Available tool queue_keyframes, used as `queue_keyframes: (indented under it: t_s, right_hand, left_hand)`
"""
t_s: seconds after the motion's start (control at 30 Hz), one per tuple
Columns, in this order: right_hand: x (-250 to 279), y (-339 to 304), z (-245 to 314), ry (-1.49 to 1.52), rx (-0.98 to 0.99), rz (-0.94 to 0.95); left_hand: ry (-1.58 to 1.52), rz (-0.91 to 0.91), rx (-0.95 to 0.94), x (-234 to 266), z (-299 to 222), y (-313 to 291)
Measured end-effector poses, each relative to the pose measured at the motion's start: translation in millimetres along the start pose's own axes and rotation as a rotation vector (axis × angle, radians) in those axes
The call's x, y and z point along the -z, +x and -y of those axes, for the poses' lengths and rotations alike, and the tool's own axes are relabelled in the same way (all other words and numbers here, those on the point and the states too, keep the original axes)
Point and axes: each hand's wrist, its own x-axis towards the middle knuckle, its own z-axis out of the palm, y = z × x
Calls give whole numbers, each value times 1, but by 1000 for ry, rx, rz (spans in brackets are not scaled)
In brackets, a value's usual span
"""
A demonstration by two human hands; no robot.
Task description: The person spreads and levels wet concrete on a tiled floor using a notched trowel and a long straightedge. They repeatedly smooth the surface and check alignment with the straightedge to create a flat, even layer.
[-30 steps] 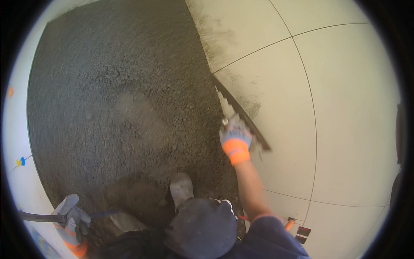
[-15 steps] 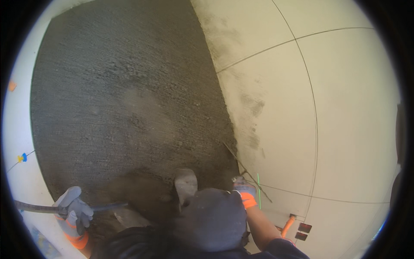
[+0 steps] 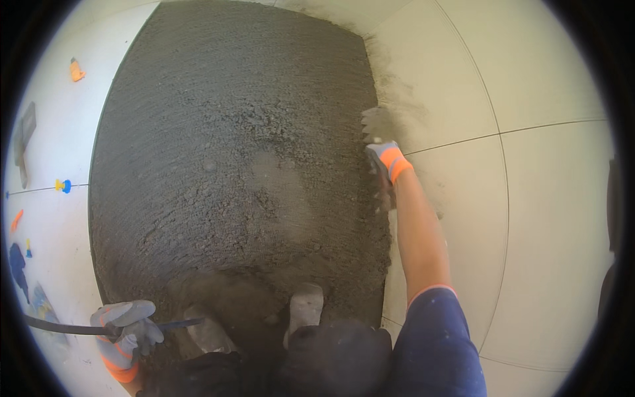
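My left hand (image 3: 124,327), in a grey glove with an orange cuff, is closed around a long dark rod (image 3: 69,327) at the lower left. Whether the rod is a stiff bar or a hose I cannot tell. With my right arm stretched forward, my gloved right hand (image 3: 387,155) grips a trowel (image 3: 380,122). The trowel is partly blurred, and one edge looks toothed. It lies along the right border of a wide bed of grey mortar (image 3: 218,152), where the mortar meets large pale tiles (image 3: 450,99).
My shoes (image 3: 306,306) stand on the mortar's near side. On the pale surface at the left lie a flat tool with a handle (image 3: 25,135), an orange scrap (image 3: 77,70), a yellow-and-blue tile clip (image 3: 63,186) and a dark blue item (image 3: 18,268).
My right hand has swung forward with the trowel, from beside my body to farther along the mortar's right border. My left hand still holds the rod. The whole view has shifted.
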Motion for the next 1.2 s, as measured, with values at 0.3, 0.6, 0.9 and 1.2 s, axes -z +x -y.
queue_keyframes:
  t_s: [0.3,0.6,0.9,1.2]
  right_hand:
    - [-64,-179,-74,-675,323,321]
    - [13,-172,-74,-1307,530,116]
    - [-74,-151,-85,-1224,605,177]
    - [-54,-252,-102,-868,-58,192]
  left_hand:
    - [-76,157,-15,-18,12,34]
    - [-85,170,110,-13,2,28]
    - [-119,112,29,-5,1,15]
    - [-233,193,22,-14,4,43]
